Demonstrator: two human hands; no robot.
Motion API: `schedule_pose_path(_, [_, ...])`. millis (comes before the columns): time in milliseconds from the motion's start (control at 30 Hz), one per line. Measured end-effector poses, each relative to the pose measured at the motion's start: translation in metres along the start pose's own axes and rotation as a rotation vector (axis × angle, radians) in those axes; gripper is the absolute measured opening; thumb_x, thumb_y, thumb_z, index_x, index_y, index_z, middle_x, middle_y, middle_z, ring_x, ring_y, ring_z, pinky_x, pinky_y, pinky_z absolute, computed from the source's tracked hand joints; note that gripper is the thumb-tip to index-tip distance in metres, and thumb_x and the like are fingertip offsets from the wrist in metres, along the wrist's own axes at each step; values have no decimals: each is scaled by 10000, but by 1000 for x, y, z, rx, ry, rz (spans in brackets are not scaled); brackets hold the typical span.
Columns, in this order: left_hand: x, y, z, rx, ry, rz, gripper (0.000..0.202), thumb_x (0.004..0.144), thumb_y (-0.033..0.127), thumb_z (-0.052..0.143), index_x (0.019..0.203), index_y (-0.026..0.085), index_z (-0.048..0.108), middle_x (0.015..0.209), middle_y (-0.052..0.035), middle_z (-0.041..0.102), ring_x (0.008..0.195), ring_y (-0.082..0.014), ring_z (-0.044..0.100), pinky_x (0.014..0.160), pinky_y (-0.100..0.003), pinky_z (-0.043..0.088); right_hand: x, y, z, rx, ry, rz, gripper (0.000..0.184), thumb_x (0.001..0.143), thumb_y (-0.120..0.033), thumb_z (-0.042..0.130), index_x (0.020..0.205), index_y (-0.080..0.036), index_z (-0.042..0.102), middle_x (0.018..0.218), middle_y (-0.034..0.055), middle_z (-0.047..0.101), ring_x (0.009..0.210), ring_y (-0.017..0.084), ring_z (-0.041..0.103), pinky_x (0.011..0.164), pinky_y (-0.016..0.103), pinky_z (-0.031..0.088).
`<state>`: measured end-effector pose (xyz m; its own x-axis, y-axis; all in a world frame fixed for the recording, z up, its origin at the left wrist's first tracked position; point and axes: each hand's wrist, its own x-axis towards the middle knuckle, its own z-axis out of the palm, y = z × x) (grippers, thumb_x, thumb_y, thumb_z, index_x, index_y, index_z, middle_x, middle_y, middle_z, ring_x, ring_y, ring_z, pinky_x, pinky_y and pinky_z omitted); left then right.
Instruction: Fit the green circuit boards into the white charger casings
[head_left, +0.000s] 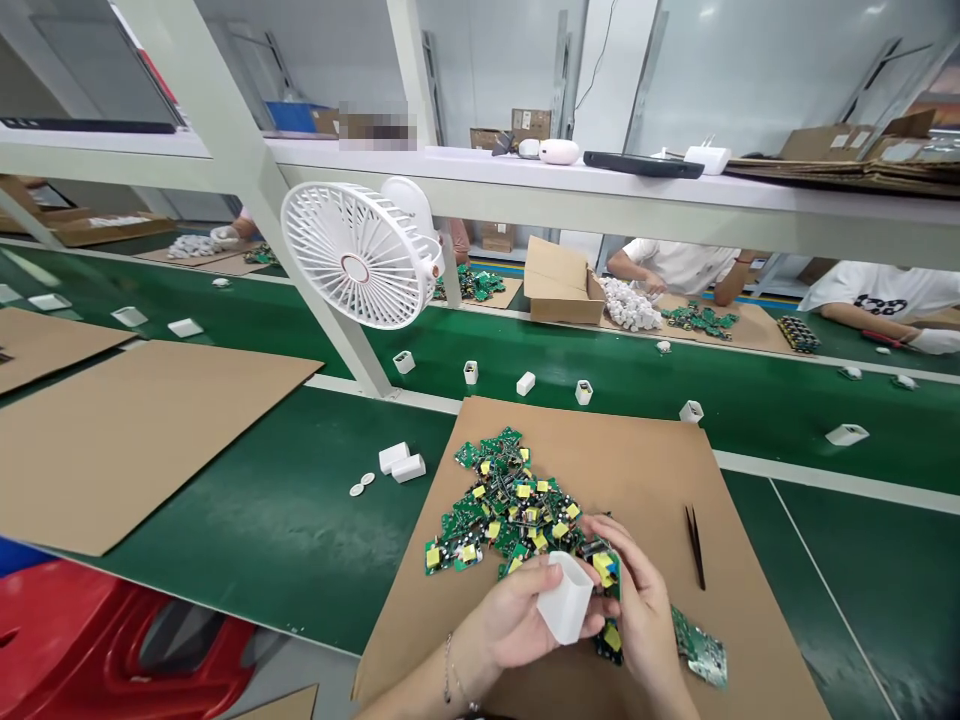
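Observation:
My left hand (517, 610) is closed around a white plastic charger housing (566, 600), its open end tilted up and to the right. Close beside it, my right hand (637, 590) grips a green circuit board (606, 568) with a yellow component on it. Board and housing are near each other; the fingers hide whether they touch. Behind my hands a heap of similar circuit boards (517, 500) lies on a cardboard sheet (600, 440). Black tweezers (695, 548) rest to the right, and a loose board panel (700, 648) lies near my right wrist.
Two white housings (408, 467) and two small round caps (362, 485) lie left of the cardboard. A white fan (360, 255) is mounted on the frame post. Several housings stand along the green belt (495, 345). Across it, co-workers (675, 265) sit with boards and white parts.

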<state>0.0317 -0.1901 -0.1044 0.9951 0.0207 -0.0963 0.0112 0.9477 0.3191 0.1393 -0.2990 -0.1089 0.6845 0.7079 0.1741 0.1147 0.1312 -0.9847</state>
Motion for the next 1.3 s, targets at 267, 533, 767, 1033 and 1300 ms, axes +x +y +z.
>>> schedule_pose_path(267, [-14,17,9,466,-59,68,452,619,432,853,945,143,730,1122,-119,639,723,-167,686,559,-237,554,-6,-16,-7,182,48,-55,368,773,-529,711,1067,-309,719,1007,62,734,928,230,702,779,306,587])
schedule_pose_path(533, [-19,31,9,556,-141,179,415,749,413,764,1015,198,529,933,-33,614,565,-88,634,383,-113,388,-12,-19,-10,241,180,48,450,922,-603,420,1035,-251,679,1029,111,698,906,243,688,748,361,589])
schedule_pose_path(767, [-10,23,-2,384,-87,206,374,815,459,695,921,144,522,627,5,597,378,-57,541,304,-90,276,-13,-34,7,251,20,-92,348,855,-386,673,1189,-290,653,1108,104,711,1039,273,693,846,400,605])
schedule_pose_path(1033, [-12,22,8,519,-31,249,415,784,496,716,942,153,544,646,7,615,391,-43,524,326,-91,278,-13,-44,10,76,-31,-260,315,853,-301,692,1167,-324,677,1123,74,702,1041,235,695,860,337,611])
schedule_pose_path(1300, [-18,22,9,683,69,264,470,776,539,702,1012,155,570,695,-2,605,445,-57,548,377,-112,382,-15,-40,1,-201,-72,-409,427,856,-219,674,1265,-331,621,1173,84,695,1048,269,689,861,428,611])
